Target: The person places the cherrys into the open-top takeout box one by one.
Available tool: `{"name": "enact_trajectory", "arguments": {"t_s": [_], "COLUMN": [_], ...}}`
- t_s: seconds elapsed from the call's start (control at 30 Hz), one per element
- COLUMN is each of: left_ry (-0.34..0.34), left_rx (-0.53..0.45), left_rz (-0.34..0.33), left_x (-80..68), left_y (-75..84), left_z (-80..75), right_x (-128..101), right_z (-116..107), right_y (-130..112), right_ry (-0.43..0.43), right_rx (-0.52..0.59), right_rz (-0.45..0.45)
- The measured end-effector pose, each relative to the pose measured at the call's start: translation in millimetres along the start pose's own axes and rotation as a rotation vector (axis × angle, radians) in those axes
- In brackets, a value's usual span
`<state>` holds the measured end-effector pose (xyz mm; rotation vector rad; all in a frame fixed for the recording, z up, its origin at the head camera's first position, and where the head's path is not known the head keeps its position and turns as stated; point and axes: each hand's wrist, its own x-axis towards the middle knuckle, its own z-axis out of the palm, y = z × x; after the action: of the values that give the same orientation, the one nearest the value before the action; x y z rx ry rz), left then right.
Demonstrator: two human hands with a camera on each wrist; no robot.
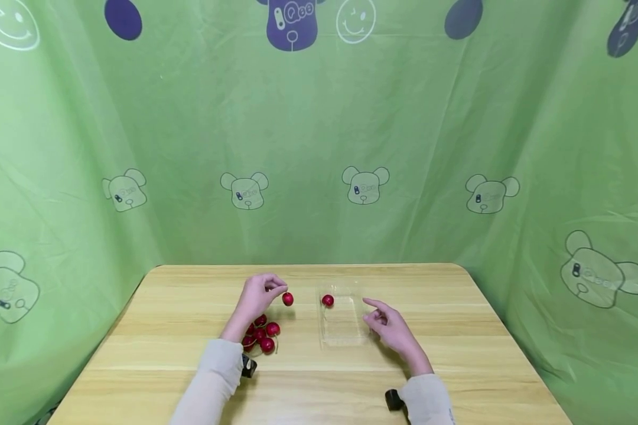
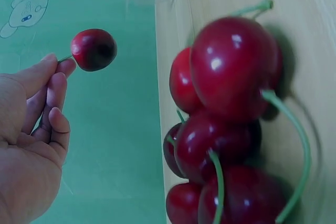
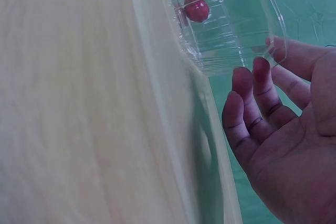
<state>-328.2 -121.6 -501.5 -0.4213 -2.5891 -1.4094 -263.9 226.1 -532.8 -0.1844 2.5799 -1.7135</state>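
The surface [image 1: 457,354] fills the head view's lower half. At centre lies a clear tray [image 1: 342,321] with one cherry [image 1: 327,300] inside; the right hand [image 1: 390,327], fingers spread, sits beside it. The left wrist view alone shows the left hand [image 1: 257,298] pinching a cherry's stem [image 2: 65,57], cherry [image 2: 93,49] upper left, the pile [image 2: 226,129] filling the right.

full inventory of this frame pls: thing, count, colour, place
held cherry: 1, red, pinched by its stem, above the table
cherry in tray: 1, red, far end of the tray
cherry pile: about five or six, red, green stems, on the table by the left wrist
tray: 1, clear plastic, table centre
table: 1, light wood
backdrop: green cloth, bear prints
left hand: pinches the held cherry's stem
right hand: open, fingers at the tray's right edge
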Motion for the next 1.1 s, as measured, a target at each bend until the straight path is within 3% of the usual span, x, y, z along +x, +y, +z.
{"name": "enact_trajectory", "arguments": {"t_s": [0.1,0.63,1.1], "left_ry": [0.003,-0.013,-0.032], "left_rx": [-0.007,-0.036,-0.067], "left_rz": [0.003,0.077,0.090], "left_x": [1.4,4.0,7.1], "left_y": [3.4,13.9,19.5], "left_z": [4.1,23.4,43.7], "right_x": [7.2,6.4,8.9], "right_z": [1.4,5.2,10.2], "right_y": [15.6,13.2,13.8], "right_ry": [0.012,0.020,0.018], "right_rx": [0.004,-0.005,-0.015], "right_rz": [0.021,0.024,0.019]}}
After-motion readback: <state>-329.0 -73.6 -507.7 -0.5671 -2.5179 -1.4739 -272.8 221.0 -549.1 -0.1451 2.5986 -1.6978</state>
